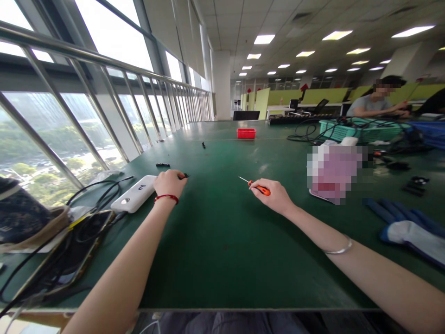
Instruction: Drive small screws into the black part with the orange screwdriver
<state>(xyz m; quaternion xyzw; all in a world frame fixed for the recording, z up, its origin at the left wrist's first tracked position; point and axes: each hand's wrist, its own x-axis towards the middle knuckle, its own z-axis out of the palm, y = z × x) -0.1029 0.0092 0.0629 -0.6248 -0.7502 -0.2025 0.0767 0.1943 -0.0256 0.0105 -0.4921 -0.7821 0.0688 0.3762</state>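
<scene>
My right hand (273,195) is closed around the orange and black handle of a screwdriver (261,189), its thin metal shaft pointing up and left. My left hand (170,182) pinches a small black part (183,176) just above the green table (208,241); the part's kind is too small to make out. Beside the left wrist lies a white power bank (135,195). A short black strip (162,165) rests behind the left hand, and another small black piece (203,145) lies farther back.
A red tray (246,133) stands at the table's far side. On the right are a blurred pink package (335,171), blue-white gloves (413,232) and a green basket (361,131) with cables. Cables and a phone-like case (69,250) crowd the left. A person (370,104) sits beyond.
</scene>
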